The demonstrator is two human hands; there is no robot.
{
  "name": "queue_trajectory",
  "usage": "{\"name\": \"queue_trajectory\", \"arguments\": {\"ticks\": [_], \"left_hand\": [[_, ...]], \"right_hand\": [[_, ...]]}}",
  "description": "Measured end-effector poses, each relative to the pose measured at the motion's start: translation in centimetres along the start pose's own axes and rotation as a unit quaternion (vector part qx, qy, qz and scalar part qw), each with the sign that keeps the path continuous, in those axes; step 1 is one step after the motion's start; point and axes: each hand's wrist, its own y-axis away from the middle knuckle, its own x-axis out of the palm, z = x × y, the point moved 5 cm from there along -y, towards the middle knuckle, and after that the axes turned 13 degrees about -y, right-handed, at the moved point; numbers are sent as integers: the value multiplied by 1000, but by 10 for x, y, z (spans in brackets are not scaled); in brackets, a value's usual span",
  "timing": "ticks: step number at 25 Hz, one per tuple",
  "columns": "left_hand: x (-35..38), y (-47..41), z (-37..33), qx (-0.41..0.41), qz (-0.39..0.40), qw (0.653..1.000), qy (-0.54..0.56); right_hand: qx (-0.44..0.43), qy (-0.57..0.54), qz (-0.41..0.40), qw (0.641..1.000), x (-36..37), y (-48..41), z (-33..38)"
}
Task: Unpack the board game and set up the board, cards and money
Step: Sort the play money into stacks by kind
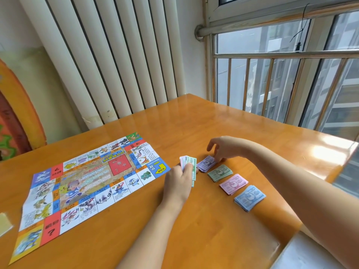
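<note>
Paper game board [91, 183] unfolded flat, purple [206, 163], green [220, 172], pink [233, 183], blue [250, 197] money piles in a row beside it

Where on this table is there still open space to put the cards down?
Bare wood lies behind the board toward the radiator, and in front of both forearms. It is crowded between the left hand and right hand, by the four money piles.

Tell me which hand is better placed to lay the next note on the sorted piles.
Right. The right hand hovers open at the purple pile of paper notes, nearest the row of piles. The left hand is occupied, its grip closed on the unsorted wad of paper notes.
</note>
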Motion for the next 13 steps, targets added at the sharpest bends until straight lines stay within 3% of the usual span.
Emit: {"name": "queue_trajectory", "arguments": {"ticks": [7,13], "left_hand": [[8,-3,4,-15,29,999,30],[7,-4,7,-25,29,998,41]], "right_hand": [[15,-2,37,999,0,-4,8],[-26,10,100,995,8,-5,6]]}}
